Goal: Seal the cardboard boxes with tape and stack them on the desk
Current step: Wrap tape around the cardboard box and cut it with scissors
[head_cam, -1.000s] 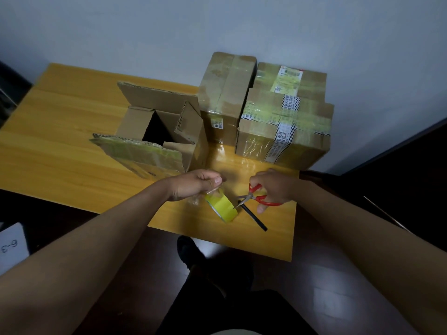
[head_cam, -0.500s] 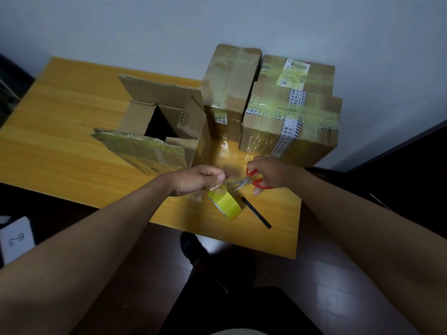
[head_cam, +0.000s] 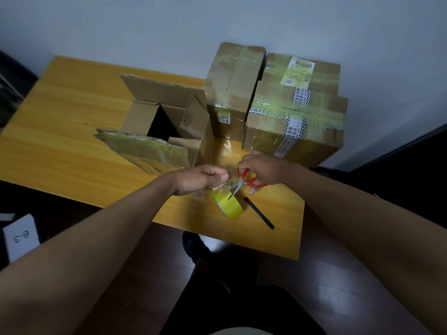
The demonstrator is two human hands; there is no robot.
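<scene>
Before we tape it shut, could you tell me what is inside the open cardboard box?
The open cardboard box shows only bare inner walls and a dark opening; nothing is visible inside, but its bottom lies in shadow and cannot be seen.

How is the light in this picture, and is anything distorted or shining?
Head view: dim, bluish light; the floor is nearly black. Wide-angle lens bends the desk edges and stretches both forearms. Glare sits on the desk between the boxes and on the taped box. Hands and tape roll look sharp.

Glossy wood desk [head_cam: 72, 141], cardboard boxes [head_cam: 290, 131]
</scene>
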